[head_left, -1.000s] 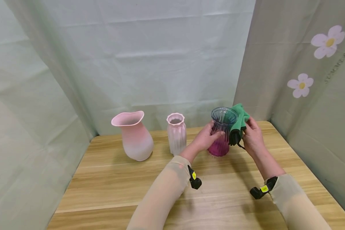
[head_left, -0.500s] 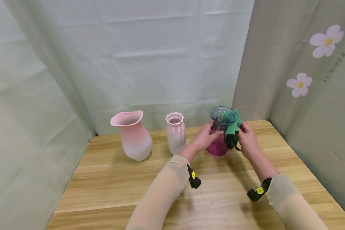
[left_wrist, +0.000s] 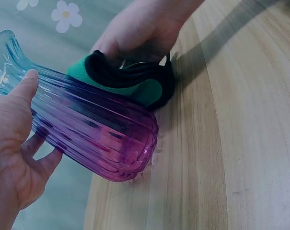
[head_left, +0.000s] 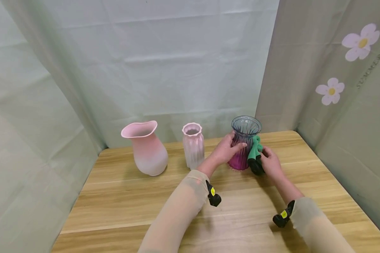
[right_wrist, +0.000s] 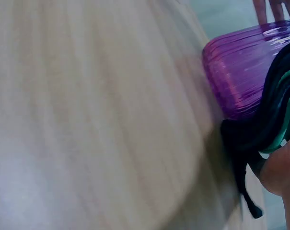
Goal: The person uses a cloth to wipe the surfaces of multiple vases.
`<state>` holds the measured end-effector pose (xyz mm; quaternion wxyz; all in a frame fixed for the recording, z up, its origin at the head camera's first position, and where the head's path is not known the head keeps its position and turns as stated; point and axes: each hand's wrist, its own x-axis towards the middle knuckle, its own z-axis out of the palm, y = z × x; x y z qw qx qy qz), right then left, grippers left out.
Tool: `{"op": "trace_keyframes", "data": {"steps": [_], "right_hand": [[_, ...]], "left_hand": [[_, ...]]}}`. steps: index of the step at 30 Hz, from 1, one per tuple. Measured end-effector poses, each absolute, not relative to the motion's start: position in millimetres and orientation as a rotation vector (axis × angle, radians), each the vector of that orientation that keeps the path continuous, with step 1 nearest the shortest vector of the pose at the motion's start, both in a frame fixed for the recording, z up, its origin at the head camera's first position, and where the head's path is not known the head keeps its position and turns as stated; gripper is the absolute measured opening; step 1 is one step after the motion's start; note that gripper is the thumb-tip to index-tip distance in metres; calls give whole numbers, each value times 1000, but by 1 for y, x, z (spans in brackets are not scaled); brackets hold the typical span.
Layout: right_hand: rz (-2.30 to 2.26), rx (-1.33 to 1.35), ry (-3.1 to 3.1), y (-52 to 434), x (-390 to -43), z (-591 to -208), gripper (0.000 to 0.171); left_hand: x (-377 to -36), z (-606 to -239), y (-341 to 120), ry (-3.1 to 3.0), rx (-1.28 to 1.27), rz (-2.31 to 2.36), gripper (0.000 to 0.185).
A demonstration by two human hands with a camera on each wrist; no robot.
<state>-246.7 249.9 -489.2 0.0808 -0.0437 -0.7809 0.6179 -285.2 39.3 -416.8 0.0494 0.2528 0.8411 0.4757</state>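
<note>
Pale green curtains enclose a wooden table (head_left: 164, 196); both hands grip: left (head_left: 225, 151) vase (head_left: 242, 151), right (head_left: 270, 163) cloth (head_left: 255, 154).

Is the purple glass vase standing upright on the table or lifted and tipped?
Upright: the purple glass vase stands with its base on the table and its mouth facing up, the left hand gripping its side.

Pink vase (head_left: 145, 147) – ribbed vase (head_left: 193, 145) – table (head_left: 120, 203)
</note>
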Motion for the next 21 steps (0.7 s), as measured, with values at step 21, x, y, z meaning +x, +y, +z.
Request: {"op": "trace_keyframes", "data": {"steps": [21], "right_hand": [[2059,-43,-1980,233,-248,-462,16]], "left_hand": [[-287,-420,38,2565,763,1445,78]]}}
